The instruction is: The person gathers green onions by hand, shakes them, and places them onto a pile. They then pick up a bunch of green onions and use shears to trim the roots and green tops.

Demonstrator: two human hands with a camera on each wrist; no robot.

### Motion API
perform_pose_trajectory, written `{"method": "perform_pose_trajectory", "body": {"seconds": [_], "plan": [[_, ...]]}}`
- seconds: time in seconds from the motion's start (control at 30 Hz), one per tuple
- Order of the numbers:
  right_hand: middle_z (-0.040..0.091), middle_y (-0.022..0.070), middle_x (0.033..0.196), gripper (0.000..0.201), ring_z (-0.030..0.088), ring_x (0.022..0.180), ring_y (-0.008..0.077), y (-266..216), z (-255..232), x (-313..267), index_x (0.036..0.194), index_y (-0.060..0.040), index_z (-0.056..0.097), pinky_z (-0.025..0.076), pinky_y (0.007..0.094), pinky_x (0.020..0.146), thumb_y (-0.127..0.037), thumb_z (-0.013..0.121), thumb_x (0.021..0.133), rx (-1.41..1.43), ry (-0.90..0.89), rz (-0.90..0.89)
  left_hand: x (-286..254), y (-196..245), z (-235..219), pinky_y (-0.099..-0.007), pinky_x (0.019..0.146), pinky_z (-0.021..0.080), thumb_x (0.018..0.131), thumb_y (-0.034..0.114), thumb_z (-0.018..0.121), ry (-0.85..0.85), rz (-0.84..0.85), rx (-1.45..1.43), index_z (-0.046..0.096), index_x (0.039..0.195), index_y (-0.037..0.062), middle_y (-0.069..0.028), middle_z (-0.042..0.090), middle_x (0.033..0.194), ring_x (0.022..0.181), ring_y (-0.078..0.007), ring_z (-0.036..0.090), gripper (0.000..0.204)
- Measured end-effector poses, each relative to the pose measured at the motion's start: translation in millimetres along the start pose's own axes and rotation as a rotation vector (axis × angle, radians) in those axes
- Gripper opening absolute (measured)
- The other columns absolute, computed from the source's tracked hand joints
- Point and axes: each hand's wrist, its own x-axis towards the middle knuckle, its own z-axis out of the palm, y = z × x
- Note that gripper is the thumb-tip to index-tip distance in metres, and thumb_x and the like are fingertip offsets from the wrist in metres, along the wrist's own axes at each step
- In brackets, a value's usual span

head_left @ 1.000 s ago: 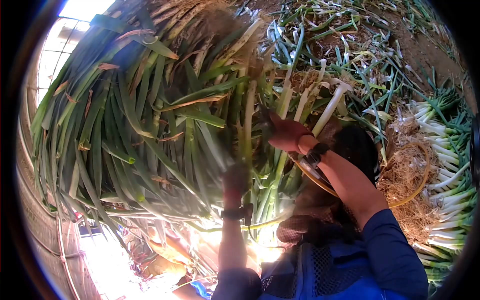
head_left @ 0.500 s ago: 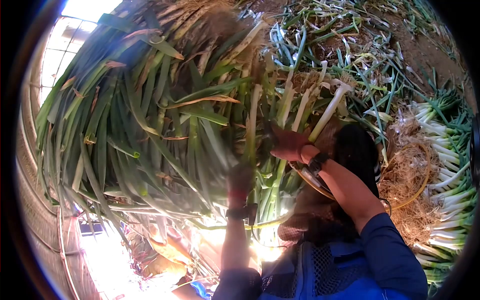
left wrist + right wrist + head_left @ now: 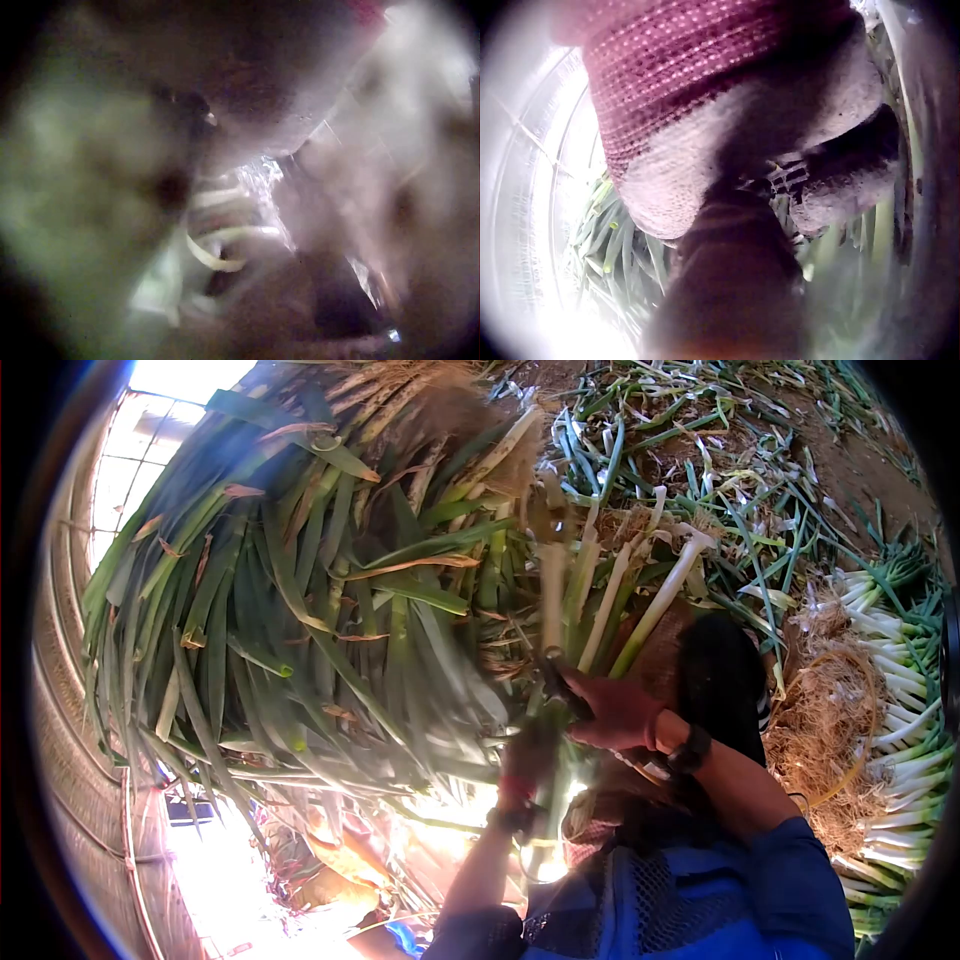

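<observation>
In the head view, my left hand (image 3: 530, 755), in a dark glove, grips a leek (image 3: 553, 595) whose white stalk points up from it. My right hand (image 3: 615, 712), in a red glove, holds a dark tool (image 3: 556, 678) against that stalk, just above the left hand. The right wrist view has the glove (image 3: 697, 142) curled round a dark handle (image 3: 735, 285). Blur fills most of the left wrist view, with a dark glove (image 3: 240, 82) across the top; its fingertips cannot be made out.
A large heap of leeks (image 3: 330, 590) lies on the left. Several pale stalks (image 3: 665, 590) lean beside the right hand. Trimmed leeks (image 3: 900, 760) line the far right, near loose roots (image 3: 825, 730) and a yellow hose (image 3: 850, 785). Leaf scraps (image 3: 700, 470) litter the ground behind.
Both hands have moved right and down towards the body, and the gripped leek has shifted right with the left hand. The hands are closer together than before.
</observation>
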Motion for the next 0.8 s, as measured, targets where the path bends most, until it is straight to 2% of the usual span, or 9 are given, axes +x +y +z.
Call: {"method": "perform_pose_trajectory", "body": {"seconds": [0.03,0.1,0.17,0.3,0.5,0.53,0.63,0.67,0.8], "plan": [[0.07,0.0254,0.117,0.096,0.069,0.108,0.0423,1.4,0.2,0.2,0.163,-0.0083,0.024,0.054,0.0479,0.094,-0.035,0.073,0.085,0.011,0.013,-0.029,-12.4,18.9,-23.6,-0.0429,0.07,0.056,0.098,0.033,0.067,-0.169,-0.151,-0.596,0.068,0.113,0.0064,-0.0152,0.071,0.086,0.082,-0.0332,0.071,0.031],[0.069,0.0247,0.121,0.096,0.068,0.11,0.0413,3.7,-9.8,3.0,0.163,-0.0088,0.023,0.053,0.0464,0.095,-0.034,0.072,0.085,0.016,-0.007,0.04,-9.3,49.6,-53.2,-0.0386,0.073,0.057,0.099,0.043,0.066,-0.353,-0.444,-0.69,0.068,0.119,0.0089,-0.0159,0.076,0.088,0.081,-0.0296,0.075,0.039],[0.069,0.0242,0.119,0.097,0.069,0.108,0.0403,19.2,-11.0,5.5,0.164,-0.0091,0.022,0.053,0.0459,0.095,-0.032,0.072,0.084,0.131,0.165,0.058,-29.0,-2.0,-13.1,-0.0381,0.074,0.059,0.098,0.041,0.068,0.016,-0.281,-0.881,0.07,0.121,0.0095,-0.0139,0.078,0.094,0.083,-0.0283,0.076,0.039],[0.069,0.0258,0.12,0.096,0.069,0.109,0.0399,-5.9,-30.5,-14.8,0.164,-0.0096,0.023,0.053,0.0455,0.096,-0.03,0.072,0.083,0.219,0.089,0.152,87.8,-6.2,-182.5,-0.0391,0.065,0.059,0.09,0.034,0.08,0.357,-0.388,-0.348,0.075,0.118,0.0081,-0.0118,0.079,0.098,0.077,-0.0268,0.076,0.039],[0.068,0.0284,0.119,0.099,0.069,0.106,0.0404,11.3,-3.5,-25.0,0.164,-0.0041,0.019,0.053,0.0462,0.096,-0.03,0.072,0.084,-0.029,0.24,-0.11,146.0,-109.9,-172.0,-0.0498,0.089,0.056,0.089,0.049,0.071,0.347,-0.663,0.146,0.066,0.133,0.0109,-0.0182,0.072,0.125,0.108,-0.0392,0.07,0.059],[0.068,0.0284,0.119,0.099,0.069,0.106,0.0404,2.6,-8.2,-27.8,0.164,-0.0041,0.019,0.053,0.0462,0.096,-0.03,0.072,0.084,-0.024,0.245,-0.108,141.8,-154.6,-129.3,-0.0518,0.088,0.056,0.086,0.049,0.073,0.607,-0.326,0.0,0.06,0.139,0.0135,-0.0202,0.072,0.123,0.107,-0.0418,0.07,0.065],[0.067,0.0285,0.117,0.099,0.069,0.105,0.0413,-19.3,-19.9,-34.7,0.163,-0.0051,0.02,0.053,0.0473,0.093,-0.031,0.073,0.084,0.077,-0.087,0.026,129.8,-127.4,-136.1,-0.0515,0.088,0.056,0.086,0.046,0.074,0.2,-0.87,-0.238,0.061,0.137,0.0122,-0.0203,0.074,0.118,0.106,-0.0435,0.07,0.063],[0.067,0.0277,0.114,0.098,0.069,0.102,0.0418,-14.0,-12.3,-33.1,0.163,-0.0056,0.02,0.053,0.0477,0.091,-0.03,0.073,0.085,0.065,-0.042,-0.033,107.4,-155.5,-107.4,-0.0484,0.081,0.058,0.087,0.046,0.076,0.252,-0.594,0.022,0.068,0.124,0.0046,-0.0211,0.076,0.106,0.096,-0.0397,0.074,0.056],[0.067,0.0263,0.108,0.097,0.069,0.096,0.0424,-0.9,-0.4,-25.5,0.164,-0.0081,0.02,0.054,0.0487,0.086,-0.03,0.073,0.085,0.072,0.077,-0.188,48.2,-96.9,-115.0,-0.0425,0.071,0.058,0.089,0.042,0.077,-0.013,-0.74,-0.099,0.07,0.112,-0.0019,-0.0184,0.076,0.093,0.081,-0.0297,0.075,0.05]]}}
